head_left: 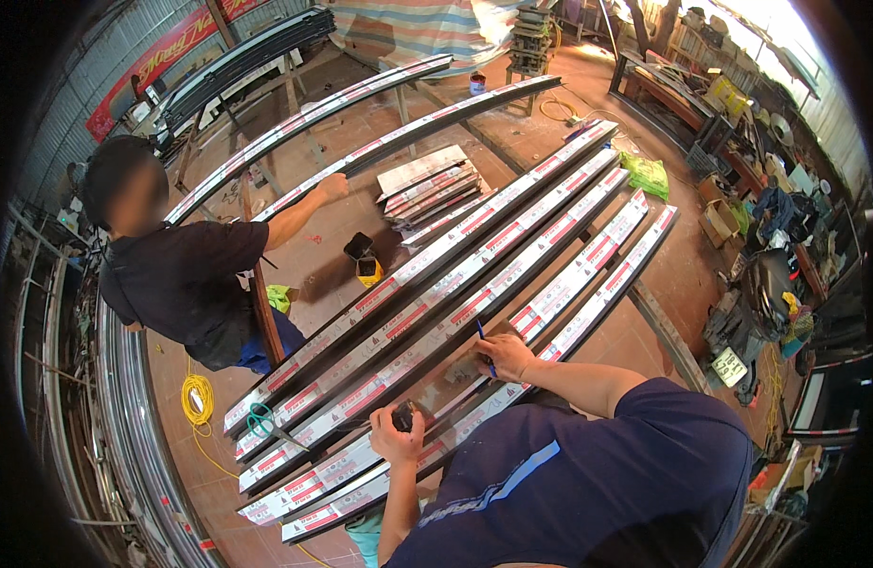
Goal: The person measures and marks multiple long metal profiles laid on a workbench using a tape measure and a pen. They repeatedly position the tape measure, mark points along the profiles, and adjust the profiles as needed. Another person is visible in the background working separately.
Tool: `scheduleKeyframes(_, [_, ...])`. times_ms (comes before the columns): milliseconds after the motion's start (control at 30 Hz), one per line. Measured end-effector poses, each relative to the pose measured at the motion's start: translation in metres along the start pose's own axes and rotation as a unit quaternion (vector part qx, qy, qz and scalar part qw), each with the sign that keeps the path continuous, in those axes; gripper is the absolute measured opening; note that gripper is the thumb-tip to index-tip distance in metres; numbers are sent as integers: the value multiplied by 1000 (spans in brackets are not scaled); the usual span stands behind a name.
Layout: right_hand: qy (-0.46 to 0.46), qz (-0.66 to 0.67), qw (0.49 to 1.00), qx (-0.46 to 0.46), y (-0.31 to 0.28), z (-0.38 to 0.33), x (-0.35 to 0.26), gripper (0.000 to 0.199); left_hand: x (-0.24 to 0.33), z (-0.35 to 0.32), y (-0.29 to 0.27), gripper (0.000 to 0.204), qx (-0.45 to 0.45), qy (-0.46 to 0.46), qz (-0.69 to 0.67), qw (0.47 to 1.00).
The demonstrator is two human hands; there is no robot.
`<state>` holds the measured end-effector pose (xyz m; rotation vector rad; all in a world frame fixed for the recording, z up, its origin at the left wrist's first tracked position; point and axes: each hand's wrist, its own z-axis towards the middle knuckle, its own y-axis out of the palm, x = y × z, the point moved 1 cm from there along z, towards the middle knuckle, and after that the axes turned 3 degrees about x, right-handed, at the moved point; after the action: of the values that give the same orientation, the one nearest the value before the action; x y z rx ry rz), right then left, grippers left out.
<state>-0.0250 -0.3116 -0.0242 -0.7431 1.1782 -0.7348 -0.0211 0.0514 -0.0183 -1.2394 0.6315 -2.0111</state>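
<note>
My left hand (397, 437) is closed around a small, dark, rounded object (407, 417), whose exact kind I cannot make out. It is over the nearer long metal profiles, which carry white-and-red protective film. My right hand (506, 359) grips a blue pen (487, 350) farther up and to the right, over the same profiles. Under and between my hands run a filmed profile (550, 295) and the nearest one (588, 317). Scissors (260, 419) with teal handles lie across the left ends of the profiles, blades toward my left hand.
At the left, a co-worker (186, 275) in a dark shirt reaches an arm over another long profile (408, 128). Short filmed pieces (427, 185) are stacked beyond my profiles. A yellow cord coil (197, 399) lies on the floor left. Cluttered boxes and tools (773, 227) line the right.
</note>
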Motion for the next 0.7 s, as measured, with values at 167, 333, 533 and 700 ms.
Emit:
scheduleKeyframes(167, [10,15,1000,-9,0,0,-1,31,1,1,0,46,2,5,-10,1000])
scheduleKeyframes(333, [2,17,1000,4,0,1,-1,32,1,1,-1,46,7,7,-13,1000])
scheduleKeyframes(533, [9,3,1000,-15,-1,-1,3,38,6,3,-4,42,5,-9,-23,1000])
scheduleKeyframes(700, [18,7,1000,-11,0,0,-1,33,6,4,-7,47,-18,-29,-7,999])
